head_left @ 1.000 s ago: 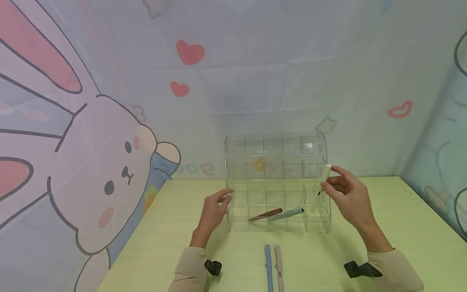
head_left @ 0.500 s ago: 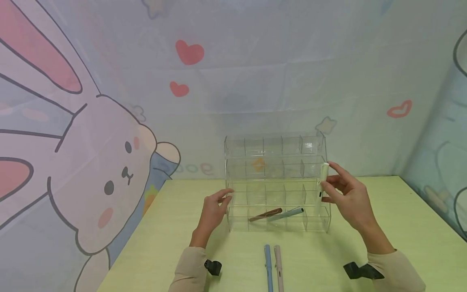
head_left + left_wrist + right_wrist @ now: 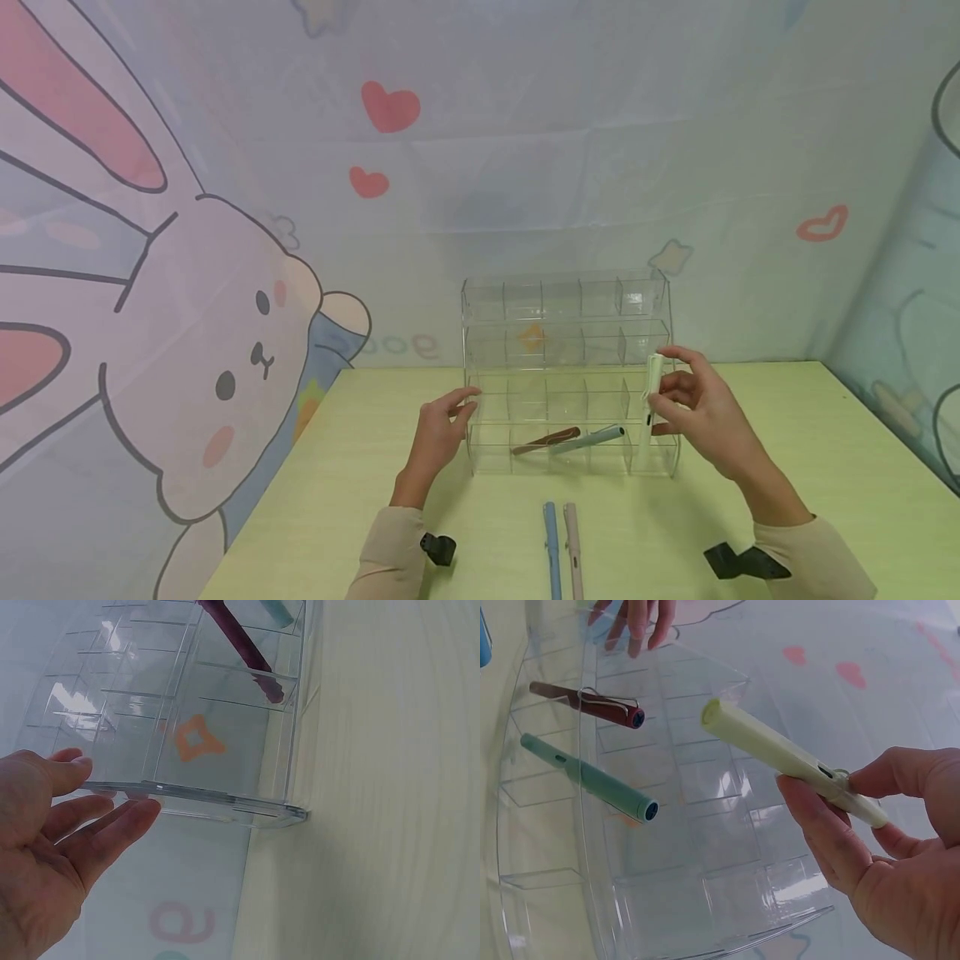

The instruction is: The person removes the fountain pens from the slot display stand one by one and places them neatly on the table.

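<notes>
My right hand pinches a pale yellow-green pen near its cap end. The pen stands nearly upright over the right end of a clear tiered pen rack, its lower end overlapping the front right compartment in the head view. In the right wrist view the pen slants with its barrel end toward the rack. My left hand holds the rack's left side panel, thumb on one face and fingers on the other, as the left wrist view shows. A dark red pen and a teal pen lean in the rack's front row.
In front of the rack, a blue pen and a beige-pink pen lie side by side on the pale table. A printed cloth backdrop hangs behind the table.
My right hand has moved the yellow-green pen left and down, from the rack's right edge to over the front right compartment. The left hand stays on the rack.
</notes>
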A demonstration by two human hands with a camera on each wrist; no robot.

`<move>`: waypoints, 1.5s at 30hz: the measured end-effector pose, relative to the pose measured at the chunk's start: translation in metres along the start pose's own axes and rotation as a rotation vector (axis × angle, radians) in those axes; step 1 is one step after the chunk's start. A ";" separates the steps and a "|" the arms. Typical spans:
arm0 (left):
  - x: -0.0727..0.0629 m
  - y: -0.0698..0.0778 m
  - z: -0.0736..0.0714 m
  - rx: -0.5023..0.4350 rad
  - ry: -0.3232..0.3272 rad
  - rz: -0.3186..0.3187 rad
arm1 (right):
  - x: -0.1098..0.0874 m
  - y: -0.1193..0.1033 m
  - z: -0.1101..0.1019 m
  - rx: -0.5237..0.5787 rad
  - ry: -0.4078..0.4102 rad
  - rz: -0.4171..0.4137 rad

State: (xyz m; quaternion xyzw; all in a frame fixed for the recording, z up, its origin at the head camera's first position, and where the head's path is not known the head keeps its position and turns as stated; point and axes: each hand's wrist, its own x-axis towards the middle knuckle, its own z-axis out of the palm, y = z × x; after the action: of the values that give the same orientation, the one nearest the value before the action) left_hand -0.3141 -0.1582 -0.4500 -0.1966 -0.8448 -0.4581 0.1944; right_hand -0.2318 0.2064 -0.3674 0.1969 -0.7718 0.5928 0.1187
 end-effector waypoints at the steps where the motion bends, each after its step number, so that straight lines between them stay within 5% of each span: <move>1: 0.000 0.000 0.000 -0.001 0.000 0.003 | 0.000 0.000 0.000 0.016 -0.020 0.022; 14: 0.000 0.000 -0.001 -0.028 -0.013 -0.013 | -0.001 0.000 0.002 0.036 -0.255 0.243; 45: 0.000 -0.001 0.000 -0.007 -0.011 -0.026 | -0.011 0.019 0.038 0.059 -0.443 0.408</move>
State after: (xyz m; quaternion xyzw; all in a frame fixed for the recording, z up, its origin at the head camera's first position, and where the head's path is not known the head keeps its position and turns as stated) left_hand -0.3143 -0.1591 -0.4508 -0.1890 -0.8467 -0.4625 0.1832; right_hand -0.2289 0.1758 -0.3985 0.1658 -0.7850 0.5692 -0.1799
